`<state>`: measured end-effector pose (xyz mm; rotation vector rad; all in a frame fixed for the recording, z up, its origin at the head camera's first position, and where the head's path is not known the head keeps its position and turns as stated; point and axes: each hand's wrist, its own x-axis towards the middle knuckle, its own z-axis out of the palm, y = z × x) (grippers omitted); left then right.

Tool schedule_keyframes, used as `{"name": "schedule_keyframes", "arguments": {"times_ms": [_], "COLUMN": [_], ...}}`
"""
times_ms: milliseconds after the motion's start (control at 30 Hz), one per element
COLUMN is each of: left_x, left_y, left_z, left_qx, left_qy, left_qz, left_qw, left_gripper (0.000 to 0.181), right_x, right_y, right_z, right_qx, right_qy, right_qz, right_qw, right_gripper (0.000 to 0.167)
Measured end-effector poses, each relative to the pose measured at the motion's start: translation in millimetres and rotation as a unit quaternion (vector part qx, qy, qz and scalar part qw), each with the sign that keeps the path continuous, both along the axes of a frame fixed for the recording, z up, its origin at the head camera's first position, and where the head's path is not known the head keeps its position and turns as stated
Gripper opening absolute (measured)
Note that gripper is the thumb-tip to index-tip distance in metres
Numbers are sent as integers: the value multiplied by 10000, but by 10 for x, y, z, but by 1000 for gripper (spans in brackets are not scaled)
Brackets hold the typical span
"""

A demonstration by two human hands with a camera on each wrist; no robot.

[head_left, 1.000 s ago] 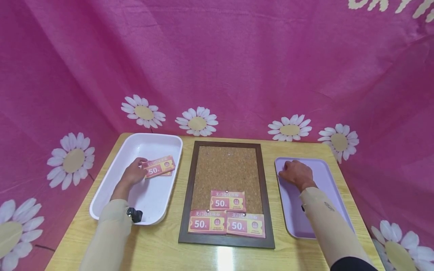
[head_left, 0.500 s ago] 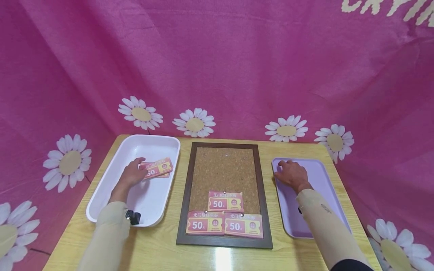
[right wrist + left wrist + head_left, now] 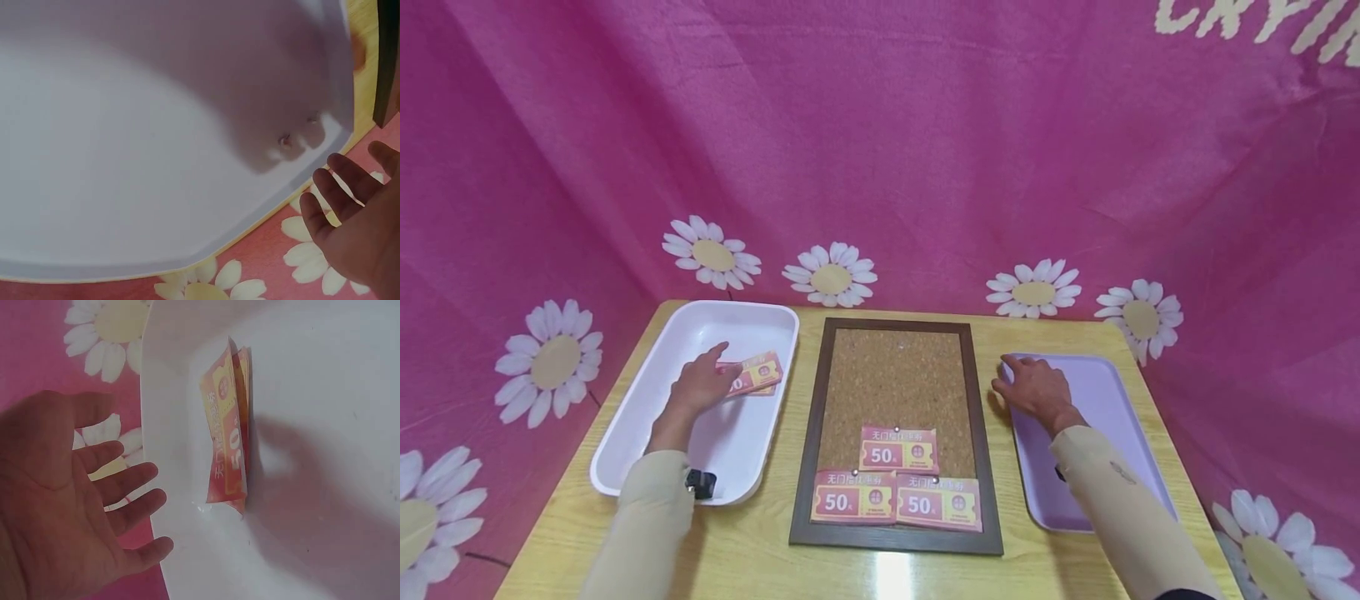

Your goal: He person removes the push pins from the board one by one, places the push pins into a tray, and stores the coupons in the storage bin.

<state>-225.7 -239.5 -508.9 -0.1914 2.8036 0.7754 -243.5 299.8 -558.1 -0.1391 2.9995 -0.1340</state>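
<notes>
My left hand (image 3: pixel 700 387) hovers with spread fingers over the white tray (image 3: pixel 722 312). Beneath it lie a few overlapping pink and yellow coupons (image 3: pixel 763 372), printed "50"; the left wrist view shows a gap between the fingers and these coupons (image 3: pixel 228 437). At the far left corner of the purple tray (image 3: pixel 1093 417) is my right hand (image 3: pixel 1036 390), fingers extended and holding nothing visible. Two small pushpins (image 3: pixel 285 141) lie in that tray's corner near the right fingers, seen in the right wrist view.
Between the trays lies a dark-framed corkboard (image 3: pixel 898 375). Three coupons are pinned on its lower part: an upper coupon (image 3: pixel 898 450), a lower left coupon (image 3: pixel 853 498) and a lower right coupon (image 3: pixel 938 503). A pink flowered curtain (image 3: pixel 880 150) stands behind the wooden table (image 3: pixel 752 550).
My left hand's fingers have come off the coupons and straightened. The right hand has uncurled and shifted left toward the purple tray's edge. The pinned coupons stay put.
</notes>
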Motion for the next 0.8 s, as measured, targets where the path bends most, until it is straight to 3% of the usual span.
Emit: {"name": "schedule_keyframes", "arguments": {"times_ms": [467,800], "left_x": [25,58], "left_y": [139,238], "left_z": [53,45], "left_qx": [-245,-393], "left_qy": [60,306], "left_qz": [-123,-431], "left_qw": [9996,9978], "left_gripper": [67,66], "right_x": [46,97], "right_y": [-200,-260], "right_z": [-41,-30], "right_qx": [-99,-145], "right_qy": [-121,-69], "right_qz": [29,170], "right_qw": [9999,9997], "right_gripper": [73,74]}}
